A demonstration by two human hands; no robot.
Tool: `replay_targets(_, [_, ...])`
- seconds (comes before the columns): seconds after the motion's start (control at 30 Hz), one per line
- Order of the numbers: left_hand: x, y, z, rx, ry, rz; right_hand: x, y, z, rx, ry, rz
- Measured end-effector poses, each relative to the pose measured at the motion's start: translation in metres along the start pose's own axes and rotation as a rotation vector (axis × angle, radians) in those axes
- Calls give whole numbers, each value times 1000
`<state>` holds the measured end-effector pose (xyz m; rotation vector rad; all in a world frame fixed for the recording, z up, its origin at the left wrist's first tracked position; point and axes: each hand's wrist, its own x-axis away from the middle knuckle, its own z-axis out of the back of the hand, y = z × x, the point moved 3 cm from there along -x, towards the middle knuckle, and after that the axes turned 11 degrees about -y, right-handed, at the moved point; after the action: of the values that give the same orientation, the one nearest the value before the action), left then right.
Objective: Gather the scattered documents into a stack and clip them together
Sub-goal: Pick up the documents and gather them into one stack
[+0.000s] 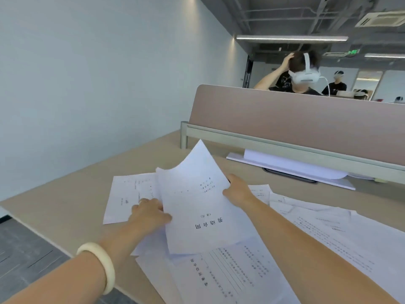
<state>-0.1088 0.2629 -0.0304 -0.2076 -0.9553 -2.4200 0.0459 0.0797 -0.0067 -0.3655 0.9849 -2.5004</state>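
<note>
White printed documents lie scattered over the beige desk (65,200). One title sheet (197,207) is lifted and curved above the others. My left hand (149,212) grips its left edge, and my right hand (237,190) holds its right edge. Another sheet (127,194) lies flat at the far left, partly under the lifted one. A form page (230,273) lies near me beneath it. More sheets (328,229) spread out to the right under my right forearm. I see no clip.
A tan desk divider (295,119) runs along the back of the desk. A white flat device (291,167) lies at its foot. A person wearing a white headset (304,73) sits behind the divider. The desk's left edge drops to grey floor (22,249).
</note>
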Motion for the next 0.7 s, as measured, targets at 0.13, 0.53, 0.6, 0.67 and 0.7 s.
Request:
replay_targets(0.13, [-8,-8,0,-103,-54,42,-23,17,-25,283,-128,-193])
replay_targets(0.53, [-10,-12,8,348,-68,-67,-12,6,-17,-138,-176,-130])
replay_targets(0.6, [-9,-16,6,321,-64,-50,-7,6,-17,-127,-118,-103])
replay_targets(0.67, [-9,-18,4,294,-69,-31,1,4,-15,-89,-26,-49])
replay_targets(0.7, [-6,-17,4,273,-69,-24,5,3,-13,-43,29,-11])
